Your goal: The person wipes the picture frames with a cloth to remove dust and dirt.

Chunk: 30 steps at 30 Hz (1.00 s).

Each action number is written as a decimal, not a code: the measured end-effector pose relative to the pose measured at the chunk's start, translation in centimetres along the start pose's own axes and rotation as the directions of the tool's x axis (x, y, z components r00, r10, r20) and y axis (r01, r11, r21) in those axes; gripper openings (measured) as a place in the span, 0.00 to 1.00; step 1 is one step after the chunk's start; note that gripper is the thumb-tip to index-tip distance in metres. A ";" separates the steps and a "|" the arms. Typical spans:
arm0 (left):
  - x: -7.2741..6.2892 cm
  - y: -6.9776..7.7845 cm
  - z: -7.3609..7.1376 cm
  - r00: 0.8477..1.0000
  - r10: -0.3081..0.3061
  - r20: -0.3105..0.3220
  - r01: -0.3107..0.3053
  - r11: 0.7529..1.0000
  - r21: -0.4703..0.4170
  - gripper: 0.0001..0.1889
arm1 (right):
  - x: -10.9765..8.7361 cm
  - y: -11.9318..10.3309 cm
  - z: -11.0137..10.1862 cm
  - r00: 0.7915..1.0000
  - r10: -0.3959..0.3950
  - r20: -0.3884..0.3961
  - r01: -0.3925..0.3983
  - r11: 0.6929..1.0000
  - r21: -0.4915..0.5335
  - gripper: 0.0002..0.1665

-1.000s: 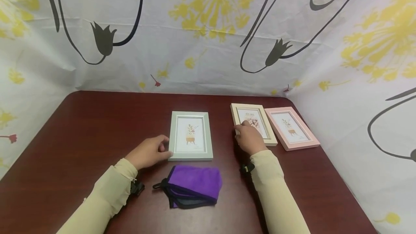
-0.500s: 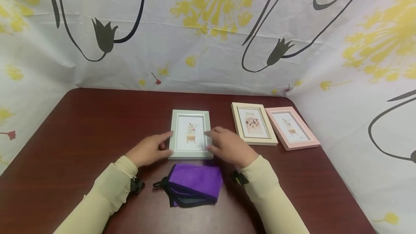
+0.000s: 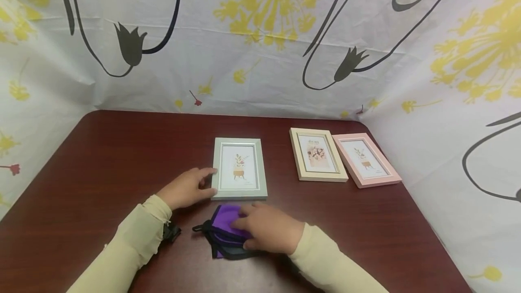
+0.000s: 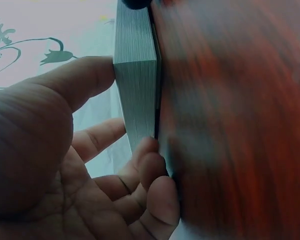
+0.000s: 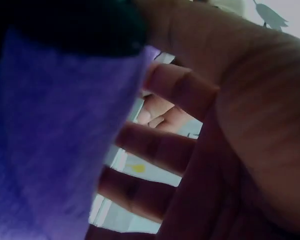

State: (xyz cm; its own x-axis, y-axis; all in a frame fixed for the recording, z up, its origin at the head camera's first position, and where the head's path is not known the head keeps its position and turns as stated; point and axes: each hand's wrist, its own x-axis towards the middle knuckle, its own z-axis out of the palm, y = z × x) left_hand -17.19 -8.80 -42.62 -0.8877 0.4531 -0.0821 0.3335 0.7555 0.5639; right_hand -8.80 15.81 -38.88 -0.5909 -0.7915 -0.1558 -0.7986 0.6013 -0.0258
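Note:
A pale green picture frame (image 3: 239,194) lies face up on the dark red table in the head view. My left hand (image 3: 185,189) holds its left edge. In the left wrist view the thumb and forefinger touch the frame's face, and the other fingers curl against its side (image 4: 137,97). Just below the frame lies a folded purple cloth (image 3: 225,217) with black edging and a loop. My right hand (image 3: 270,227) is over the cloth's right part and hides it. In the right wrist view its slightly bent fingers touch the purple fabric (image 5: 55,130).
A cream picture frame (image 3: 323,177) and a pink picture frame (image 3: 378,181) lie side by side at the right back of the table (image 3: 134,148). Flower-printed white sheeting (image 3: 260,89) stands along the back and both sides.
My right hand has gone from the cream frame to the green frame's right edge, then down onto the purple cloth. My left hand has stayed at the green frame.

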 end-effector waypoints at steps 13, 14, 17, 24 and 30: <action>-0.3 -0.3 0.3 1.000 0.023 0.011 -0.024 0.989 0.144 0.36 | 0.7 -1.1 0.8 0.998 0.056 -0.037 -0.057 0.997 -0.044 0.23; -0.3 -0.3 0.3 1.000 0.027 0.016 -0.029 0.989 0.144 0.36 | 0.7 -0.8 0.9 0.998 0.043 -0.047 -0.044 0.998 -0.036 0.23; -0.4 -0.4 0.2 0.998 0.055 0.021 -0.057 0.991 0.125 0.36 | 0.6 0.4 0.3 0.997 0.005 -0.081 -0.002 0.999 0.041 0.20; -0.5 -0.2 -0.1 0.991 0.137 0.006 -0.137 0.987 0.085 0.31 | -1.4 4.4 -2.5 0.939 0.053 -0.341 -0.005 0.990 0.141 0.17; -0.7 -0.1 -0.3 0.989 0.139 0.054 -0.144 0.983 0.115 0.38 | -1.5 5.8 -2.1 0.915 0.140 -0.378 -0.114 0.989 0.090 0.18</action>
State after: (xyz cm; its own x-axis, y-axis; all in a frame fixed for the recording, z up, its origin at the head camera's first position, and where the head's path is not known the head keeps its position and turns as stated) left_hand -16.64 -9.33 -42.35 -0.8145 0.5782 -0.0472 0.4922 0.7319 0.4712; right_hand -12.78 20.29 -36.67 -0.6954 -0.6817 0.2274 -0.7127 0.6947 -0.0970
